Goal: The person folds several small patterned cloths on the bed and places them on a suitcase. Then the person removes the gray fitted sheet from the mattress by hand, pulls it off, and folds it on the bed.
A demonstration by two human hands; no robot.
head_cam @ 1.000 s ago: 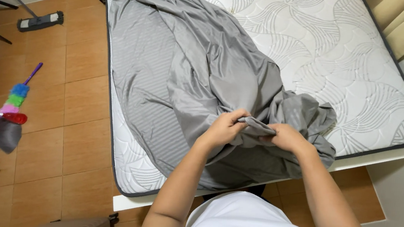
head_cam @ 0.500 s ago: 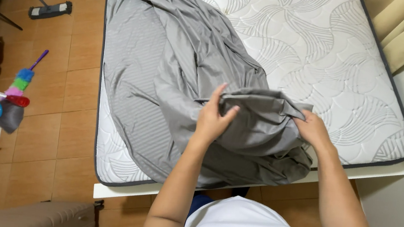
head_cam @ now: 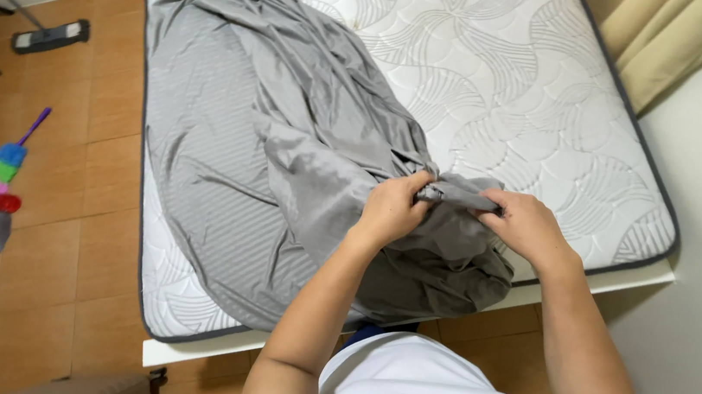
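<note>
Head view: left hand [head_cam: 391, 210] & right hand [head_cam: 523, 226] both pinch a bunched edge of the grey sheet [head_cam: 268, 162], fingers curled tight on it. Sheet lies crumpled over the mattress [head_cam: 535, 95], mostly its left side; it isn't spread or tucked yet, most of the mattress bare.

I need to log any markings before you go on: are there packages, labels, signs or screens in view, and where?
None in view: no package, label, sign or screen.
Both hands, left hand and right hand, grip the plain grey sheet on the white patterned mattress.
</note>
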